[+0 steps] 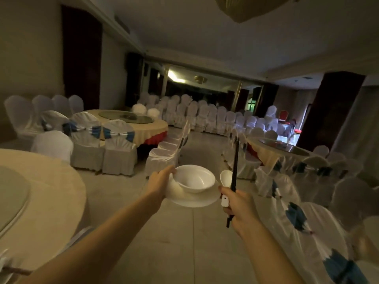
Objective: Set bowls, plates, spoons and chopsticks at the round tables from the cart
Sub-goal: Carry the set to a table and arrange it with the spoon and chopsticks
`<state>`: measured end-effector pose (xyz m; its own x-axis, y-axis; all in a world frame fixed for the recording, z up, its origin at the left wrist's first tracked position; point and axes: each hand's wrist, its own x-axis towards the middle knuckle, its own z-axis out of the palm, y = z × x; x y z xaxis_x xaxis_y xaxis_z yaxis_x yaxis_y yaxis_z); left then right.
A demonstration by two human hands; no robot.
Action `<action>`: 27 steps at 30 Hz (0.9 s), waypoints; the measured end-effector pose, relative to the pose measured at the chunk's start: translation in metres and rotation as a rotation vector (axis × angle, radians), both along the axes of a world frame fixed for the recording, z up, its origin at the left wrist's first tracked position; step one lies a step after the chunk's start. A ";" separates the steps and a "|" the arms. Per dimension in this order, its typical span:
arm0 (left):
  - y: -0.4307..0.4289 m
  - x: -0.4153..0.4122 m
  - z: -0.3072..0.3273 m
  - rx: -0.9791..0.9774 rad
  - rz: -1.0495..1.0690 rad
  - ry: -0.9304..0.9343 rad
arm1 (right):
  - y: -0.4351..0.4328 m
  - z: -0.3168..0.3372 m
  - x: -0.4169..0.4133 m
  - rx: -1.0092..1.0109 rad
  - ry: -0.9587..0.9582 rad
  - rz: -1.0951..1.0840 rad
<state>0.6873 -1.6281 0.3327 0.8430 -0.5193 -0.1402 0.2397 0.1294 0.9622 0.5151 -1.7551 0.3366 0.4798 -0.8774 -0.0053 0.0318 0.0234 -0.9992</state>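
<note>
Head view down my two bare arms, stretched out over a pale tiled floor (164, 232) in a dim banquet room. My left hand (161, 181) holds a white plate (192, 198) by its left edge, with a white bowl (193, 178) sitting upright on the plate; my thumb presses at the bowl's near rim, and my other fingers are hidden beneath the plate. My right hand (239, 203) is clenched around the handle of a white spoon (225, 178) and a pair of dark chopsticks (235, 160) together. The spoon's scoop points up, just beside the plate's right edge, and the chopsticks stand nearly upright, reaching well above my fist, with their lower ends poking out below it. At my left is a round table (51, 181) in a cream cloth with a glass turntable on it. A second round table (143, 128) stands further off on the left, ringed by white-covered chairs (119, 148) tied with blue sashes. A third round table (266, 150) lies to the right, also with covered chairs around it. Rows of white-covered chairs (205, 113) fill the far end of the room.
</note>
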 end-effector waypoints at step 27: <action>-0.225 0.644 0.009 0.110 0.770 -0.041 | -0.312 -0.008 0.813 -0.001 0.016 0.783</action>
